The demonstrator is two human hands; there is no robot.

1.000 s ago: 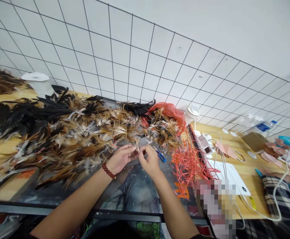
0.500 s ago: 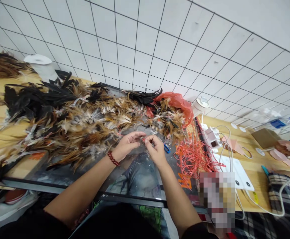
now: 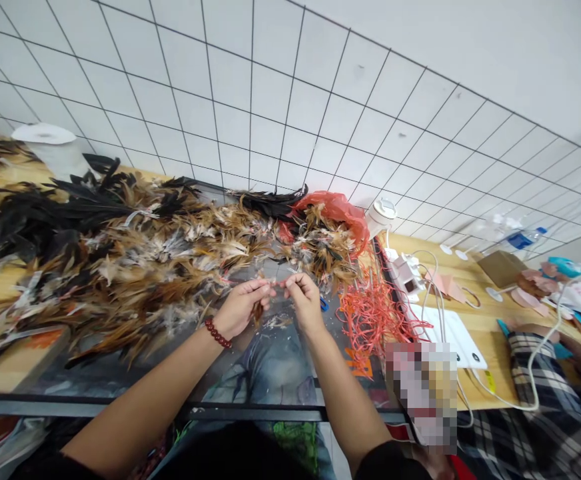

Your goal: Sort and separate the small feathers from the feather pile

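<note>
Close together over the dark glass-like tabletop, both my hands are pinched. Between the thumb and fingers of my left hand [image 3: 243, 310] is a small brown feather [image 3: 257, 315], its tip pointing down. My right hand [image 3: 304, 301] pinches a short piece of red string [image 3: 281, 284] that stretches toward the left fingertips; whether it is tied to the feather I cannot tell. A large heap of brown feathers [image 3: 155, 260] lies to the left and beyond my hands. Partly hidden behind my right hand is a small blue tool [image 3: 324, 305]. Loose red strings [image 3: 378, 317] lie in a tangle to the right.
Long black feathers [image 3: 70, 203] and a white roll [image 3: 53, 150] are at the back left. A red plastic bag [image 3: 338, 212] with feathers stands near a white lidded cup [image 3: 381, 215]. A power strip [image 3: 405, 273] and cables run along the right. A person's plaid sleeve [image 3: 535, 360] is at far right.
My left hand's fingers have gone from stretched out to pinching, and a brown feather now shows in them. My right hand has drawn the red string out level. The view has swung slightly right.
</note>
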